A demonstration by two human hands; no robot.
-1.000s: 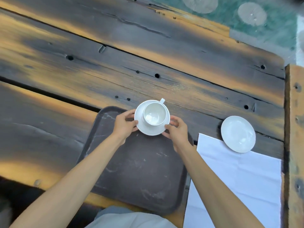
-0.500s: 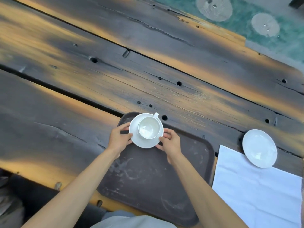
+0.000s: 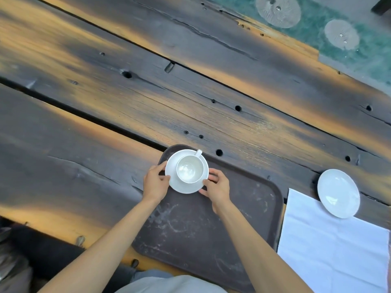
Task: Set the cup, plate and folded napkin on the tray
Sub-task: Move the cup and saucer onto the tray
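Note:
A white cup (image 3: pixel 189 169) stands on a white saucer (image 3: pixel 186 187) at the far left corner of the dark brown tray (image 3: pixel 243 208). My left hand (image 3: pixel 155 183) grips the saucer's left rim and my right hand (image 3: pixel 216 188) grips its right rim. The cup is empty, its handle pointing away to the right. A second white plate (image 3: pixel 338 193) lies on the table right of the tray, partly over the far corner of a white napkin (image 3: pixel 338 250) that is spread flat.
The wooden plank table (image 3: pixel 148 92) has dark gaps, cracks and holes. Beyond its far edge lies green floor (image 3: pixel 370 45) with two round pale discs. The near table edge runs just below the tray, by my lap.
The cup and saucer, held in both hands, have shifted toward the tray's far left corner. The view has swung left, so the tray, plate and napkin sit further right.

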